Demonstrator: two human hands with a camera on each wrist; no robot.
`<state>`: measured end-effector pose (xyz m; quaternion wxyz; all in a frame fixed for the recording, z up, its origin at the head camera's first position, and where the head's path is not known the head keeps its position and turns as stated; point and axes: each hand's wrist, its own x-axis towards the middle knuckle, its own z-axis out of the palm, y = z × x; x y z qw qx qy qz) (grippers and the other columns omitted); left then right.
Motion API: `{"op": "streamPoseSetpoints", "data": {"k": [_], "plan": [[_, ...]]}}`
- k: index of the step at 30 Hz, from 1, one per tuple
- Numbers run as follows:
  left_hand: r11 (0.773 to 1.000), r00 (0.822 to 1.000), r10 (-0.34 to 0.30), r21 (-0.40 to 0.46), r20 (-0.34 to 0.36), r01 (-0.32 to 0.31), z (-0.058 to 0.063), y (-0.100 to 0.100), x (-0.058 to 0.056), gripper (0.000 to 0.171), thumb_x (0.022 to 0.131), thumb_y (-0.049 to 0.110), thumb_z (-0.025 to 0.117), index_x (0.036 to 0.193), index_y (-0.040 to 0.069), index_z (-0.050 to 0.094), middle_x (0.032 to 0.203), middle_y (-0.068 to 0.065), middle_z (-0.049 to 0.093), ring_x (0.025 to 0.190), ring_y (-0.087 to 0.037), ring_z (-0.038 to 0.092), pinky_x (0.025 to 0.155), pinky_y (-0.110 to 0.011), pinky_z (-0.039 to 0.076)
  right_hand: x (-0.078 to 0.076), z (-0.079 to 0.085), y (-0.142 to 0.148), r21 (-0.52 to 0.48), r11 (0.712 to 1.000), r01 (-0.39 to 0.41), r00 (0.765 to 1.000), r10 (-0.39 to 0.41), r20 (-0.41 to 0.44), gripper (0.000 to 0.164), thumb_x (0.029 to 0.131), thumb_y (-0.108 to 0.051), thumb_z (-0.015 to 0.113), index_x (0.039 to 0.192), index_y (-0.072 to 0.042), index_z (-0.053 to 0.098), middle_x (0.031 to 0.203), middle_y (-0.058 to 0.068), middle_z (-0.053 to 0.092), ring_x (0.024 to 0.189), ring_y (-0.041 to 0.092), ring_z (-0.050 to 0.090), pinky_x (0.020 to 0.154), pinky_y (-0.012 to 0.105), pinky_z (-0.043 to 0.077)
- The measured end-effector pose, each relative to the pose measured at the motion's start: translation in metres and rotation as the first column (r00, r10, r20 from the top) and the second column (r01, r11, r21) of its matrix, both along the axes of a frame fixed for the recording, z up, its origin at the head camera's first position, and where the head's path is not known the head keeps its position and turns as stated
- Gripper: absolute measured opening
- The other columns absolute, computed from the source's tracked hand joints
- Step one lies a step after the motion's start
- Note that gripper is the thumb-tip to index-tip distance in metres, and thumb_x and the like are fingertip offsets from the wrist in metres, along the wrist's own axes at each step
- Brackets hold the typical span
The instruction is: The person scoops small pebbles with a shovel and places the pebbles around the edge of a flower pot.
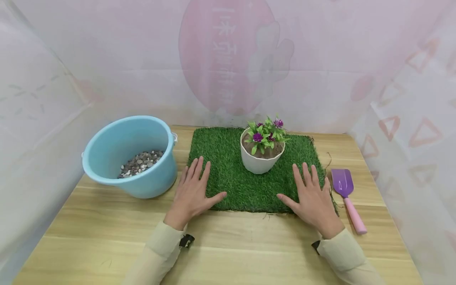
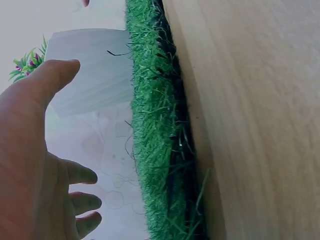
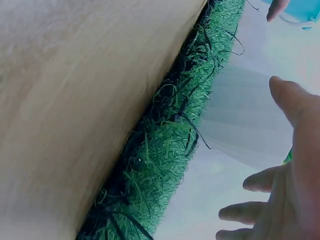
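My left hand (image 1: 192,192) is spread over the left front part of a green artificial turf mat (image 1: 228,186), with straight fingers and nothing held. My right hand (image 1: 313,198) lies the same way over the mat's right front part, also holding nothing. Between and beyond them a white flowerpot (image 1: 259,164) stands upright on the mat. It contains brown soil and a leafy plant with purple flowers (image 1: 258,137). In the left wrist view, the thumb (image 2: 65,70) shows in front of the pot (image 2: 95,75); the right wrist view shows the pot (image 3: 245,115) beside the right thumb.
Left of the mat stands a light blue bucket (image 1: 153,184) with grey and white pebbles (image 1: 142,161) inside. A small purple shovel (image 1: 342,182) with a pink handle lies on the wooden table (image 1: 242,245) at the right. Printed cloth walls (image 1: 142,79) enclose the table's back and sides.
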<state>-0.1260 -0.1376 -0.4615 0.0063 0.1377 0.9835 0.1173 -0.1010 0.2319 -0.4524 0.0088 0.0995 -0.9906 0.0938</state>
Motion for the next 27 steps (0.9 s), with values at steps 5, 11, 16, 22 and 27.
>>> {"op": "streamPoseSetpoints", "data": {"k": [5,11,16,22,27], "plan": [[0.998,1.000,-0.018,0.057,-0.020,0.020,0.006,0.000,0.003,0.111,0.094,0.079,0.053,0.168,0.003,0.022,0.174,-0.022,0.025,0.162,-0.040,0.024,0.137,-0.057,0.023,0.000,0.001,0.003,-0.032,0.999,-0.020,0.996,0.017,-0.083,0.100,0.101,-0.065,0.059,0.170,-0.007,0.016,0.173,0.028,0.022,0.158,0.052,0.021,0.124,0.081,0.027],[0.989,0.998,-0.031,0.140,-0.060,0.039,0.023,0.000,0.010,0.101,0.097,0.072,0.055,0.164,-0.001,0.032,0.163,-0.024,0.041,0.153,-0.040,0.039,0.130,-0.057,0.039,0.001,0.010,0.003,-0.154,0.987,-0.047,0.967,0.006,-0.256,0.076,0.096,-0.042,0.077,0.146,0.010,0.053,0.143,0.033,0.059,0.131,0.051,0.057,0.108,0.067,0.055],[0.963,0.996,-0.064,0.259,-0.057,0.076,0.045,-0.001,0.023,0.087,0.102,0.062,0.057,0.162,0.001,0.038,0.163,-0.021,0.043,0.153,-0.040,0.041,0.129,-0.059,0.039,0.007,0.024,0.004,-0.238,0.970,-0.045,0.940,-0.040,-0.340,0.059,0.089,-0.035,0.085,0.125,0.008,0.067,0.114,0.026,0.072,0.101,0.042,0.071,0.082,0.059,0.066],[0.902,0.986,-0.145,0.398,-0.084,0.166,0.076,-0.006,0.036,0.069,0.106,0.045,0.061,0.160,0.006,0.043,0.163,-0.015,0.046,0.151,-0.037,0.046,0.127,-0.060,0.042,0.016,0.041,0.007,-0.312,0.949,-0.052,0.933,-0.065,-0.354,0.058,0.086,-0.030,0.088,0.125,0.007,0.068,0.110,0.023,0.074,0.099,0.040,0.071,0.084,0.060,0.063],[0.871,0.970,-0.169,0.433,-0.174,0.230,0.092,-0.015,0.044,0.066,0.104,0.035,0.067,0.160,0.010,0.043,0.163,-0.011,0.048,0.150,-0.035,0.048,0.125,-0.059,0.045,0.023,0.048,0.013,-0.342,0.937,-0.068,0.920,-0.074,-0.384,0.059,0.083,-0.024,0.090,0.127,0.008,0.068,0.115,0.026,0.075,0.103,0.044,0.072,0.088,0.062,0.063]]}}
